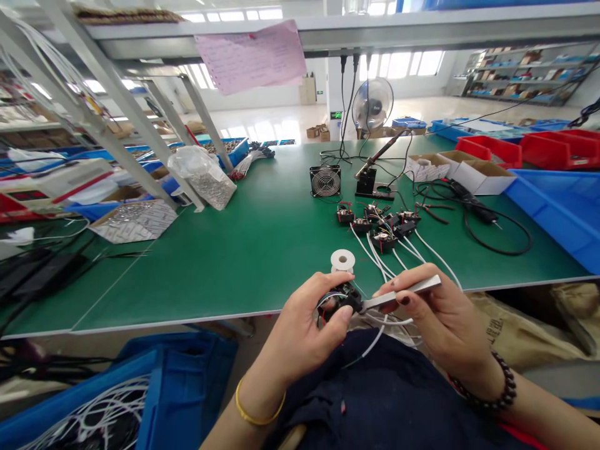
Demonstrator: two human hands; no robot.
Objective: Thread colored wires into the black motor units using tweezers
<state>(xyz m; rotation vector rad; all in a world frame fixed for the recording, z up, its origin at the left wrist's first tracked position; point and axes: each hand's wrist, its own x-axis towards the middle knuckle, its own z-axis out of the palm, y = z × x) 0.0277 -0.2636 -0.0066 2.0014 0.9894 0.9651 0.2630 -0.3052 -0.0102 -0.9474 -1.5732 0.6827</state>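
Observation:
Between the thumb and fingers of my left hand point(312, 319) is a small black wired module point(350, 296), with a white cable point(375, 337) hanging from it over my lap. My right hand point(445, 319) pinches a pair of metal tweezers point(417, 290), whose tip meets the right side of the module. Just behind the module stands a white spool point(342, 260), partly hidden by my left fingers. Farther back lie several similar black modules point(383, 239) with white cables trailing toward me.
A soldering iron point(382, 153) rests in its stand behind the modules, beside a small fan point(325, 181). Pliers point(437, 214) and a black corded tool point(473, 203) lie to the right. A blue bin point(562, 212) borders the right side; another blue bin point(154, 387) holds cables below left.

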